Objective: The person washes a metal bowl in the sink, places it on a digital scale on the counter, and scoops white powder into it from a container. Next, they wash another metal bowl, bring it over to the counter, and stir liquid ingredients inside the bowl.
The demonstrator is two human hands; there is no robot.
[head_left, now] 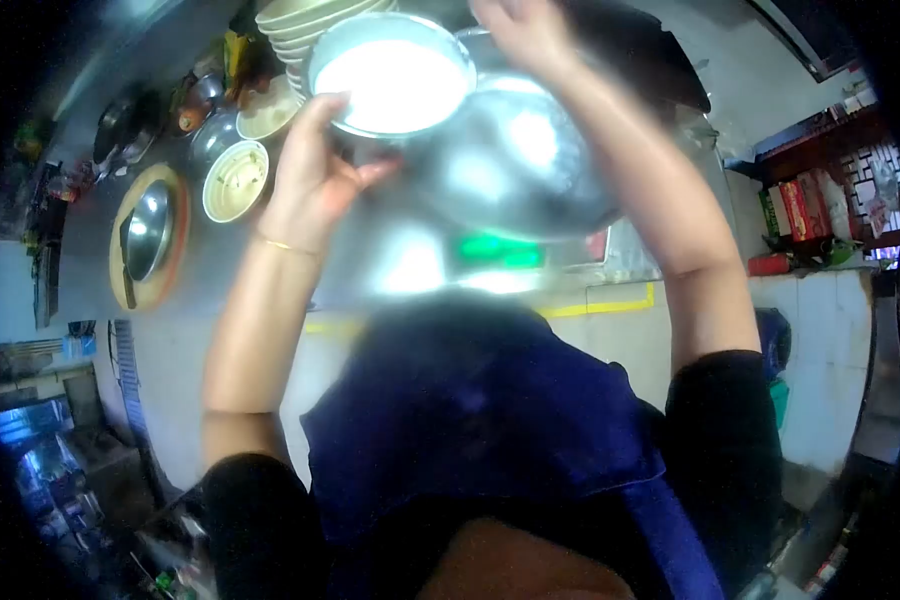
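My left hand (pixel 320 180) grips the left rim of a metal bowl (pixel 392 75) with white contents, thumb at its edge and other fingers beneath. My right hand (pixel 520 30) is raised at the top, beyond the large metal basin (pixel 515 150); its fingers are blurred and partly cut off, so what it holds, if anything, cannot be made out. The big basin sits on a scale with a green lit display (pixel 500 251), below and right of the held bowl.
Stacked pale bowls (pixel 305 25) stand behind my left hand. To the left are a cream bowl (pixel 236 181) and a round wooden board (pixel 170 250) bearing a metal bowl (pixel 150 230) and a knife. Red boxes (pixel 800 208) sit on a shelf at right.
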